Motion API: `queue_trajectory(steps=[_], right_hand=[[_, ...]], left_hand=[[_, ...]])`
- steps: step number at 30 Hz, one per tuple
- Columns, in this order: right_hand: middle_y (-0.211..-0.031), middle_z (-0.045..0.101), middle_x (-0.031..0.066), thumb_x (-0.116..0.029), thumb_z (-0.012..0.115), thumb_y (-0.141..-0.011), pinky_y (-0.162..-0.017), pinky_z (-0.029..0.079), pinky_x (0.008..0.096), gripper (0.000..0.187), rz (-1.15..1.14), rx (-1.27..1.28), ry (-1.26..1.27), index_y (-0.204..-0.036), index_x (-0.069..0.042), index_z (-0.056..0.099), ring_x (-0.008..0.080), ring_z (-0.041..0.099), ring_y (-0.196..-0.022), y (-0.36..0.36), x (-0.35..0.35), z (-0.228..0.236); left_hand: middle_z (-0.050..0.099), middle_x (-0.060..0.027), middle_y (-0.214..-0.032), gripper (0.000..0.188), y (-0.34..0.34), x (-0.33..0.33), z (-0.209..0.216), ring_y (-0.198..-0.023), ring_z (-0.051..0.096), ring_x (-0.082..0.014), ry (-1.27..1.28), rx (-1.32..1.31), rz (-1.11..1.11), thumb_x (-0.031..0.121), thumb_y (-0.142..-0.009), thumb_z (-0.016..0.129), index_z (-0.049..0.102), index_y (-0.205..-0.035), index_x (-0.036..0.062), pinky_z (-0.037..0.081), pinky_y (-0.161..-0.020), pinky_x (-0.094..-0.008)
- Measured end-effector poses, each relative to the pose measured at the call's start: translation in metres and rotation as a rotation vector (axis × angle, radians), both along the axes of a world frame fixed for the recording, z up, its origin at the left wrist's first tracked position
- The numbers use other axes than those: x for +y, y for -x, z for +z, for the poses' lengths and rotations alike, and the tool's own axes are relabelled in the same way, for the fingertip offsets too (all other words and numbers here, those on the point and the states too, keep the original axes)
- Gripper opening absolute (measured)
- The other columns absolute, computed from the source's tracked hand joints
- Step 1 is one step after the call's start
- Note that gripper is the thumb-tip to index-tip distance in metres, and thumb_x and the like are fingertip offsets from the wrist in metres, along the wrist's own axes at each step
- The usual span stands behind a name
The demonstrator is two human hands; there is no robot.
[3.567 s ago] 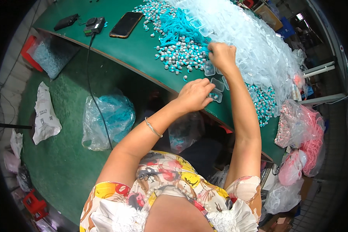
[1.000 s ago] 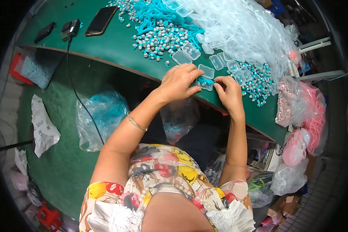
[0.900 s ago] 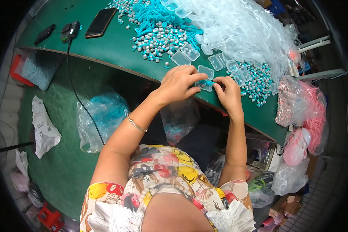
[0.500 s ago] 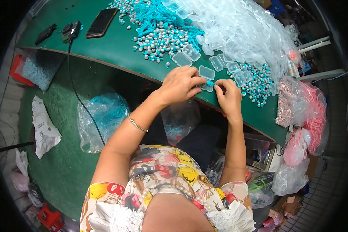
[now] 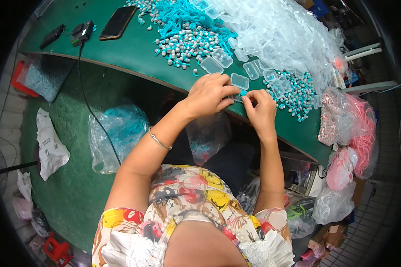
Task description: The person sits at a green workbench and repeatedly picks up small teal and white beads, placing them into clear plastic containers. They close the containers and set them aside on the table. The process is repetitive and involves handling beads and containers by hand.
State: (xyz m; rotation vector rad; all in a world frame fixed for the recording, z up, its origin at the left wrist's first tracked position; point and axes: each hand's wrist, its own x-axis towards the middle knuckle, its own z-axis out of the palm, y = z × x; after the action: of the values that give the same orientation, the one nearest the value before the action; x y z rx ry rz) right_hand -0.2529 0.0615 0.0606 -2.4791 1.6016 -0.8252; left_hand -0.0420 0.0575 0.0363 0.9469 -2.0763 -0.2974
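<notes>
While both hands meet over a small clear box near the table edge, its lid lies open on the far side. The left hand reaches in from the left, thumb and forefinger parted at the box; the right hand curls at its right end, thumb and forefinger close together. Teal cord shows between them; whether either hand pinches it cannot be told. Beyond lie beads, more cords and a heap of boxes; a phone lies farther left.
</notes>
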Motion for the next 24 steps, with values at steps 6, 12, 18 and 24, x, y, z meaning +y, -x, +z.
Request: queue_trajectory(steps=[6,12,18,24], right_hand=[[-0.071,0.057,0.0016,-0.011,0.078,-0.079,-0.057,0.045,0.0292,0.03,-0.02,-0.327,-0.407,-0.104,-0.004,0.063,0.0115,0.052,-0.061,0.008,-0.017,0.019],[-0.082,0.058,-0.0015,-0.01,0.064,-0.092,-0.065,0.042,0.0227,0.025,0.004,-0.292,-0.499,-0.114,0.003,0.063,0.0062,0.051,-0.073,0.011,-0.036,0.028],[-0.083,0.066,0.0001,-0.007,0.066,-0.091,-0.066,0.046,0.0234,0.016,0.012,-0.263,-0.516,-0.102,0.004,0.067,0.0054,0.056,-0.073,0.021,-0.033,0.02],[-0.078,0.067,0.0046,-0.006,0.07,-0.085,-0.063,0.048,0.0262,0.012,-0.022,-0.3,-0.453,-0.095,0.001,0.069,0.0092,0.059,-0.068,0.02,-0.014,0.011]], left_hand=[[0.06,-0.005,-0.093,0.031,0.0,0.0,0.0,-0.087,0.06,-0.0266,-0.009,0.001,-0.001,0.018,-0.076,0.078,0.072,-0.106,0.0175,0.048,-0.075,-0.0396],[0.06,-0.005,-0.093,0.032,0.0,-0.001,-0.001,-0.087,0.06,-0.0265,-0.007,-0.006,-0.005,0.018,-0.076,0.077,0.071,-0.107,0.018,0.048,-0.075,-0.0397],[0.06,-0.0052,-0.092,0.032,0.0,-0.001,-0.001,-0.087,0.06,-0.0264,-0.006,-0.002,-0.001,0.018,-0.076,0.077,0.071,-0.107,0.018,0.048,-0.076,-0.0398],[0.06,-0.0053,-0.093,0.031,0.0,0.0,0.0,-0.088,0.06,-0.0266,-0.012,0.006,-0.002,0.017,-0.075,0.077,0.072,-0.106,0.0178,0.049,-0.076,-0.0395]])
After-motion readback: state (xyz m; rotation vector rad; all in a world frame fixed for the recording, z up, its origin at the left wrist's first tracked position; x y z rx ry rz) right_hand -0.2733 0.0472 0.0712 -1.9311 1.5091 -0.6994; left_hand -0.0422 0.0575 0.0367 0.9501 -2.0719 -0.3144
